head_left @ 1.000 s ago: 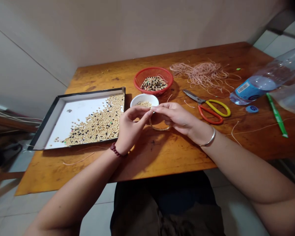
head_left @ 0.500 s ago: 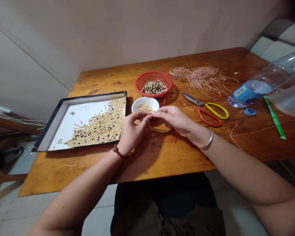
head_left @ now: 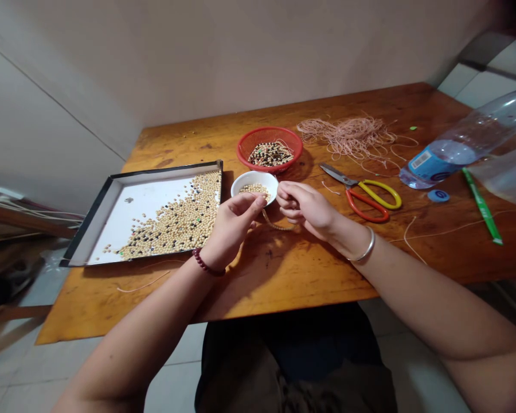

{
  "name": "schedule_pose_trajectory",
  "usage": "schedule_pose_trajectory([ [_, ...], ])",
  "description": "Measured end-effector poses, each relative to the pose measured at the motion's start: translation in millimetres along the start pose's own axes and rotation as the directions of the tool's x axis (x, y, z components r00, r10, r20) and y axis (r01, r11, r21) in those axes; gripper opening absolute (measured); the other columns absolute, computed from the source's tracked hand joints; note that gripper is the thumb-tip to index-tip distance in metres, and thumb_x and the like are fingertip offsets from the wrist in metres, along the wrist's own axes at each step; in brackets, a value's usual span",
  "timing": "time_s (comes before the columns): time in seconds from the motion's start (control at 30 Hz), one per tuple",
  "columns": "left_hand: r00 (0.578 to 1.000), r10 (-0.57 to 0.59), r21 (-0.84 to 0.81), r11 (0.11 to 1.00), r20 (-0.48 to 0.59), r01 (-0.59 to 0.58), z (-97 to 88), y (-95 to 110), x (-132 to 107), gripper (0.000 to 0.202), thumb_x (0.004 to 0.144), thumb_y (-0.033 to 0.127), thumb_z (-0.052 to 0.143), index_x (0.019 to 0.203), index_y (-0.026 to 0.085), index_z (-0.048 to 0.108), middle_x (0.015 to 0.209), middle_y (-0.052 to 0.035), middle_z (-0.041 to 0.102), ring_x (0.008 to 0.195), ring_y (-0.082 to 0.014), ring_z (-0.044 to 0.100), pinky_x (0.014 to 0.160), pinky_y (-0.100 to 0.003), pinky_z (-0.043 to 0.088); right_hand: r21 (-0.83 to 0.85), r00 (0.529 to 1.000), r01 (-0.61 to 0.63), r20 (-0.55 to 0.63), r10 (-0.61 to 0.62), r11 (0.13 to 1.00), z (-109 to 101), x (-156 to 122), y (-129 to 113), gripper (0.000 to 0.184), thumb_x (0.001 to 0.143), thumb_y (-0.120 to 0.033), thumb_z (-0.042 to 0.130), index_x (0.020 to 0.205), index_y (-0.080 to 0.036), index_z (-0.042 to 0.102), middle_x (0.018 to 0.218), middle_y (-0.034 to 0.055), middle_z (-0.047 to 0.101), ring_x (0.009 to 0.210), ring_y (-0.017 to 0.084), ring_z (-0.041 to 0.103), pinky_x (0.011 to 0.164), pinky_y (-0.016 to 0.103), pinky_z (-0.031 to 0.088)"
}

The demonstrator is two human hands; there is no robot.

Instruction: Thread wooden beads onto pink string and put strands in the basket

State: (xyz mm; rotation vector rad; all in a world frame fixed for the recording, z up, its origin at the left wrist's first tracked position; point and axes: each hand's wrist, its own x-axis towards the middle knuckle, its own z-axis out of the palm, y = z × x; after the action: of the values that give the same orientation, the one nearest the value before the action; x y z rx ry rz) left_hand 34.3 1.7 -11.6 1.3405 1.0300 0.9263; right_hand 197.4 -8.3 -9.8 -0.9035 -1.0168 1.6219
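A string of small tan beads (head_left: 279, 228) hangs in a curve beneath my two hands. My left hand (head_left: 232, 223) pinches thumb against forefinger near one end of it; the exact grip is hard to make out. Curled in a fist just to the right, my right hand (head_left: 305, 207) closes on the thin cord of the string, its far part hidden behind the fingers. Right behind the fingertips stands a white bowl (head_left: 237, 180) with loose tan beads inside. There is a small gap between the hands.
A black-edged tray (head_left: 90, 212) of mixed beads lies left. Behind the bowl is a red basket (head_left: 246, 140) holding beads. Scissors (head_left: 352, 183), a pile of pink cord (head_left: 352, 135), a water bottle (head_left: 447, 158), a bottle cap (head_left: 438, 196) and a green pen (head_left: 481, 205) lie right.
My hands were touching at the fingertips and have now come apart. The right fingers have curled into a fist, and the bead string has shifted slightly.
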Motion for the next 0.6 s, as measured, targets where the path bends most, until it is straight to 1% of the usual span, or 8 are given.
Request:
schedule_pose_trajectory([
  [0.13, 0.997, 0.059, 0.038, 0.998, -0.053, -0.057, 0.3, -0.7, 0.6, 0.021, 0.078, 0.039, 0.069, 0.085, 0.019, 0.069, 0.096, -0.0057, 0.069, 0.073, -0.0103, 0.059, 0.055, -0.018, 0.047, -0.078, 0.998, 0.057, -0.037, -0.060, 0.995, 1.5, 0.4, 1.0, 0.026, 0.087, -0.027, 0.046, 0.062, -0.018, 0.041, 0.050, -0.0086, 0.026, 0.039, 0.005, 0.019, 0.039, 0.020, 0.011],
  [0.23, 0.985, 0.153, 0.076, 0.986, -0.084, -0.147, 0.2, -2.1, 1.5, 0.020, 0.077, 0.036, 0.070, 0.087, 0.019, 0.070, 0.097, -0.0064, 0.070, 0.077, -0.0121, 0.062, 0.059, -0.020, 0.049, -0.175, 0.984, 0.150, -0.067, -0.164, 0.973, -0.4, 3.0, 3.2, 0.028, 0.084, -0.029, 0.050, 0.059, -0.017, 0.048, 0.048, -0.0064, 0.034, 0.043, 0.006, 0.027, 0.042, 0.020, 0.022],
  [0.27, 0.979, 0.184, 0.096, 0.980, -0.088, -0.175, -0.1, -2.5, 1.7, 0.020, 0.077, 0.036, 0.070, 0.087, 0.019, 0.070, 0.096, -0.0066, 0.070, 0.078, -0.0126, 0.062, 0.060, -0.021, 0.050, -0.213, 0.975, 0.195, -0.068, -0.214, 0.957, -1.2, 4.0, 3.9, 0.029, 0.083, -0.029, 0.051, 0.057, -0.016, 0.050, 0.050, -0.0046, 0.040, 0.046, 0.007, 0.034, 0.046, 0.021, 0.028],
  [0.33, 0.970, 0.232, 0.135, 0.966, -0.076, -0.220, -0.7, -3.1, 1.9, 0.019, 0.079, 0.035, 0.069, 0.088, 0.019, 0.070, 0.096, -0.0068, 0.071, 0.079, -0.0131, 0.063, 0.062, -0.022, 0.051, -0.264, 0.952, 0.281, -0.045, -0.303, 0.923, -2.1, 5.3, 4.5, 0.029, 0.081, -0.030, 0.053, 0.056, -0.016, 0.054, 0.059, -0.0001, 0.052, 0.059, 0.010, 0.047, 0.060, 0.022, 0.039],
  [0.4, 0.963, 0.263, 0.158, 0.955, -0.053, -0.252, -1.4, -3.8, 1.7, 0.019, 0.080, 0.035, 0.068, 0.090, 0.019, 0.070, 0.095, -0.0068, 0.071, 0.079, -0.0129, 0.064, 0.064, -0.023, 0.052, -0.261, 0.938, 0.329, -0.019, -0.345, 0.908, -2.1, 5.0, 4.3, 0.027, 0.080, -0.030, 0.054, 0.057, -0.016, 0.057, 0.069, 0.0028, 0.059, 0.073, 0.013, 0.054, 0.073, 0.025, 0.042],
  [0.43, 0.961, 0.273, 0.164, 0.951, -0.045, -0.263, -1.7, -4.2, 1.7, 0.019, 0.080, 0.035, 0.067, 0.090, 0.019, 0.070, 0.095, -0.0067, 0.071, 0.078, -0.0129, 0.064, 0.064, -0.023, 0.052, -0.241, 0.939, 0.330, -0.012, -0.343, 0.913, -1.8, 4.2, 4.0, 0.027, 0.081, -0.030, 0.054, 0.059, -0.016, 0.058, 0.071, 0.0033, 0.060, 0.076, 0.014, 0.055, 0.075, 0.026, 0.042],
  [0.5, 0.956, 0.289, 0.174, 0.945, -0.046, -0.277, -2.1, -5.2, 1.8, 0.019, 0.080, 0.035, 0.067, 0.089, 0.019, 0.070, 0.093, -0.0065, 0.072, 0.077, -0.0131, 0.065, 0.064, -0.023, 0.053, -0.186, 0.955, 0.291, -0.002, -0.296, 0.938, -0.9, 1.6, 3.2, 0.026, 0.082, -0.031, 0.051, 0.061, -0.017, 0.057, 0.068, 0.0023, 0.058, 0.068, 0.013, 0.054, 0.069, 0.026, 0.043],
  [0.6, 0.951, 0.303, 0.185, 0.940, -0.068, -0.286, -2.3, -6.8, 2.3, 0.021, 0.078, 0.038, 0.069, 0.087, 0.019, 0.069, 0.093, -0.0070, 0.071, 0.078, -0.0142, 0.065, 0.063, -0.024, 0.054, -0.152, 0.974, 0.226, 0.019, -0.226, 0.962, 0.4, -2.7, 1.6, 0.028, 0.083, -0.032, 0.048, 0.058, -0.018, 0.049, 0.055, -0.0027, 0.045, 0.049, 0.009, 0.042, 0.053, 0.024, 0.035],
])
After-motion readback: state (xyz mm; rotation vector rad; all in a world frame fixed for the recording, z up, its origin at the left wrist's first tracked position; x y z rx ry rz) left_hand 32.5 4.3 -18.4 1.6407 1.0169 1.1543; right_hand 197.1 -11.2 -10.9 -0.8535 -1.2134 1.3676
